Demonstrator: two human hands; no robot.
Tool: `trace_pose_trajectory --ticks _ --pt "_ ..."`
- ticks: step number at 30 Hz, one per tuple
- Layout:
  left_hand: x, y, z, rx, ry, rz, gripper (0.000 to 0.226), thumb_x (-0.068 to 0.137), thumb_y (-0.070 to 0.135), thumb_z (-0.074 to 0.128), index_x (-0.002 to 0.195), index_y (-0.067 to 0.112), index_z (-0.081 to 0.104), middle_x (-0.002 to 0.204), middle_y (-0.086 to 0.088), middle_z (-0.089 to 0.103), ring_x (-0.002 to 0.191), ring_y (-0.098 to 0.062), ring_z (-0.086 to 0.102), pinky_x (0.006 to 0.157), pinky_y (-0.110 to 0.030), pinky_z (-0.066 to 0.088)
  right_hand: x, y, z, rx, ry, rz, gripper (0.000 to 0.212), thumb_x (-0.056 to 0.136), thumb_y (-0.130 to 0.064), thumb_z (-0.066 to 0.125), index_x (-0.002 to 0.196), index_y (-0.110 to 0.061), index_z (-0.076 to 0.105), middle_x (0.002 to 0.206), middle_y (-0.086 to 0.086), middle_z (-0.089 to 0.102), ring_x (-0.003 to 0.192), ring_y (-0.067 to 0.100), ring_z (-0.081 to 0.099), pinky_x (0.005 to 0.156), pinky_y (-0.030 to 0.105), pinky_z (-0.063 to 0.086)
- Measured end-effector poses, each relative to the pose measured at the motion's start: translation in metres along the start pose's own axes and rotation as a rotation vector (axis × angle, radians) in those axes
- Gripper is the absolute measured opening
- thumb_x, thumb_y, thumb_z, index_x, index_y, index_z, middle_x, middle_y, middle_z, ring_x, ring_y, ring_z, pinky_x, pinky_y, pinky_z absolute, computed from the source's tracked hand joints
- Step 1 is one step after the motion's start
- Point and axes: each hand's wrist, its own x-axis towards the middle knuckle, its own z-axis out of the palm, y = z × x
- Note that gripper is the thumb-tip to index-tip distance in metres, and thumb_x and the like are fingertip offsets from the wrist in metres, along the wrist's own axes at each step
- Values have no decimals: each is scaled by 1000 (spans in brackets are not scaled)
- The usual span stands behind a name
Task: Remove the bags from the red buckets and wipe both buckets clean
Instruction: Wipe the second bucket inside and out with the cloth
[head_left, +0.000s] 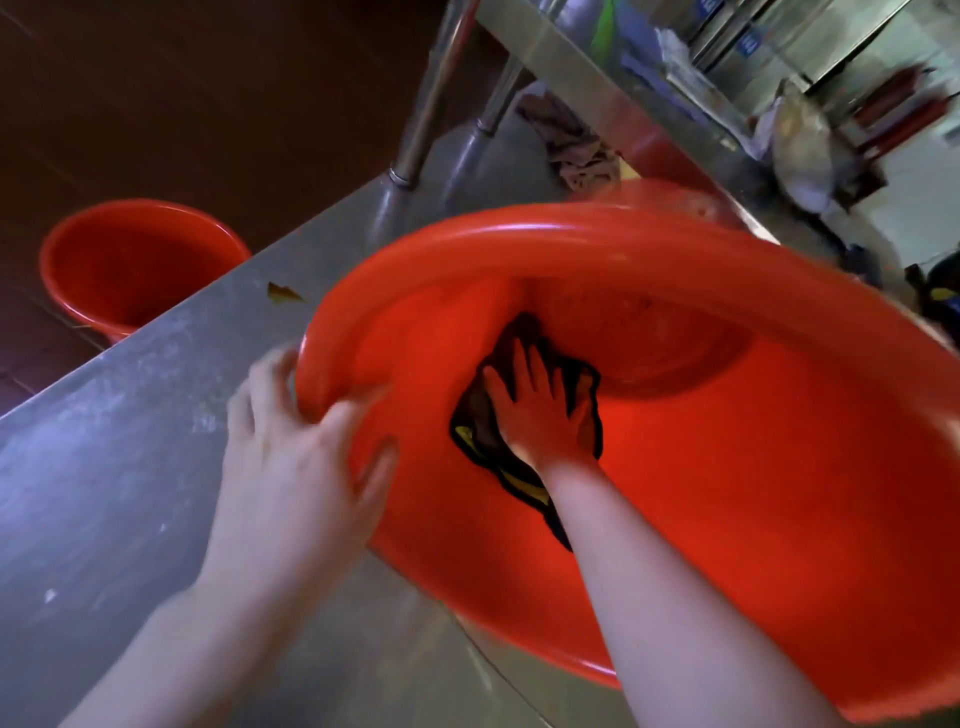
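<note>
A large red bucket (727, 467) lies tilted toward me on the steel table (104, 467), its mouth facing the camera. My left hand (296, 457) grips its left rim, thumb inside and fingers outside. Deep in the bucket, my right hand (540, 410) presses flat with spread fingers on a dark cloth with a yellow edge (478, 431) against the inner wall. A second red bucket (135, 265) stands upright on the dark floor at the left, beyond the table edge. No bag shows in either bucket.
A small brown scrap (283, 293) lies on the table near the bucket rim. Steel table legs (415, 130) rise behind. A crumpled rag (576, 145) sits under a steel shelf (675, 104) at the back right, which carries assorted items.
</note>
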Motion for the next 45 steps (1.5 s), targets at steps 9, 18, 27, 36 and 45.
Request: trace_pose_trajectory --ticks 9,18,27,36,45 --pt "17 -39 -2 -21 32 128 59 80 3 67 133 30 58 126 -16 49 103 -40 56 80 -46 51 -4 -1 -6 -219 44 -58 69 94 -70 16 154 -39 -2 163 -13 -4 150 28 -5 112 63 -11" --pt "14 -43 -3 -213 -11 -115 48 76 3 71 111 35 65 100 3 58 92 -24 57 77 -30 40 -112 -79 14 -119 111 -390 73 86 -75 8 151 -42 5 162 -14 8 149 24 8 114 62 0" --pt "-4 -20 -1 -369 -80 -152 63 81 10 73 124 51 53 119 6 64 109 -19 60 85 -26 44 -14 -64 -38 -126 -203 42 71 92 -72 11 154 -39 -1 163 -10 -4 150 29 -5 114 63 -8" --pt "-5 -3 4 -458 -228 -202 85 79 4 66 124 68 32 129 21 51 123 -6 50 91 -9 33 -102 -59 -15 -20 -166 -239 76 79 -79 7 145 -50 -14 159 -22 -14 149 19 -3 114 62 -4" --pt "-34 29 -2 -544 -346 -220 86 79 4 64 135 62 37 124 9 61 98 1 61 77 -2 40 -35 -12 -35 -19 -200 -190 69 97 -62 27 155 -33 4 163 -8 1 150 11 4 120 46 2"
